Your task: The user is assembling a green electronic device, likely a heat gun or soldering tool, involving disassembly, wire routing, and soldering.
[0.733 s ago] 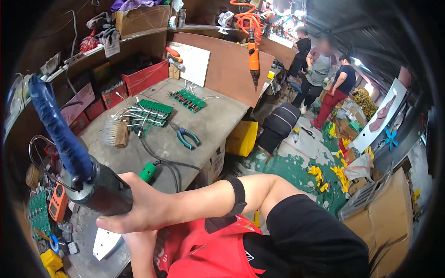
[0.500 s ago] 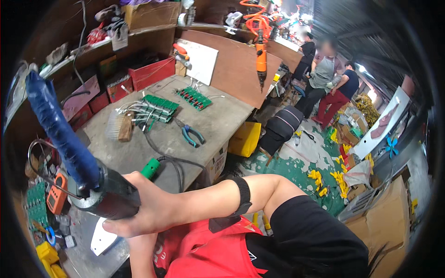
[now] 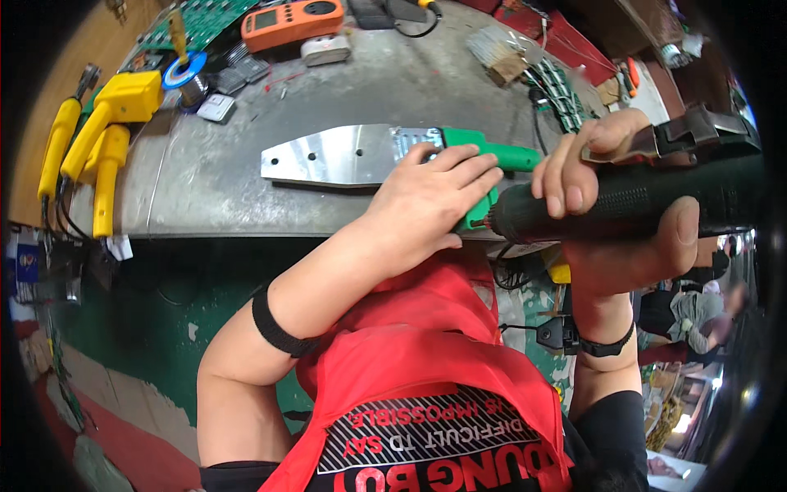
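Observation:
Over the green housing of a pipe welding iron (image 3: 328, 156), with its flat, holed metal plate pointing left, my left hand (image 3: 430, 193) bends its fingers and holds it at the table's front edge. My right hand (image 3: 602, 176) grips a thick black electric screwdriver (image 3: 623, 205) lying roughly level. The screwdriver's narrow end is beside the green housing, just right of my left hand; whether its bit sits in a screw cannot be made out. A green handle sticks out to the right past my left fingers.
Yellow-handled tools (image 3: 123, 98) hang over the table's left edge. Behind them are a solder reel (image 3: 187, 80), an orange meter (image 3: 293, 23) and green circuit boards (image 3: 193, 25). A brush (image 3: 500, 59) and wired boards (image 3: 557, 94) lie at back right. Other people stand far right.
My view has swung round to face the table's front edge. The right hand has brought the screwdriver to the welding iron's green housing, where the left hand now shows fully.

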`<state>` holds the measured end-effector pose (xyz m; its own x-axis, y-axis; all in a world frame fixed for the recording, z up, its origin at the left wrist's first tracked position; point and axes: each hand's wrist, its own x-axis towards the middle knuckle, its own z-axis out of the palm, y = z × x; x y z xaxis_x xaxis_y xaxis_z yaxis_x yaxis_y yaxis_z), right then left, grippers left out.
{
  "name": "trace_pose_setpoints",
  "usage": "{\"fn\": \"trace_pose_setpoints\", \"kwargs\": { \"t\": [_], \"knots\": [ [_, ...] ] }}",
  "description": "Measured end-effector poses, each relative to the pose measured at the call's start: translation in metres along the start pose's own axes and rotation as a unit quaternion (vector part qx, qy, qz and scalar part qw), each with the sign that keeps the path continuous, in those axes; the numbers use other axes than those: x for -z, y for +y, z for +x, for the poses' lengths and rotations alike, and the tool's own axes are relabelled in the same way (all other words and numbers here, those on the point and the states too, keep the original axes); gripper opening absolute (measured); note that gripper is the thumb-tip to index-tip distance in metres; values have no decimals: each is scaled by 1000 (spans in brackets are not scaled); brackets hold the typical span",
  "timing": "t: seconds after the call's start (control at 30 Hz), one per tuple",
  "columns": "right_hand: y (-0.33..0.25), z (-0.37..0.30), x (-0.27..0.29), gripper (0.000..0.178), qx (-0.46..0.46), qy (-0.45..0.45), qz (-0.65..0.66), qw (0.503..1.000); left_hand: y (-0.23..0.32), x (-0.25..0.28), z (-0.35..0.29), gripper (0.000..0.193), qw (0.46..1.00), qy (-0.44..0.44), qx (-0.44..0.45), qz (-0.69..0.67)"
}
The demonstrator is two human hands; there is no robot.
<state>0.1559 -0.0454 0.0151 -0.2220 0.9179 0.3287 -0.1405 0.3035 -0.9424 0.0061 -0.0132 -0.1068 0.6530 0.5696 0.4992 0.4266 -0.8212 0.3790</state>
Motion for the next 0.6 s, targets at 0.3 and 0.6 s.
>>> {"fn": "trace_pose_setpoints", "kwargs": {
  "t": [0.3, 0.6],
  "knots": [
    [24, 9, 4, 67, -5, -90, 1, 996, -4, -8, -2, 80, 1000, 5, 27, 9],
    [16, 7, 15, 69, -12, -74, 12, 997, 0, -11, -3, 78, 999, 22, 21, 17]
  ]
}}
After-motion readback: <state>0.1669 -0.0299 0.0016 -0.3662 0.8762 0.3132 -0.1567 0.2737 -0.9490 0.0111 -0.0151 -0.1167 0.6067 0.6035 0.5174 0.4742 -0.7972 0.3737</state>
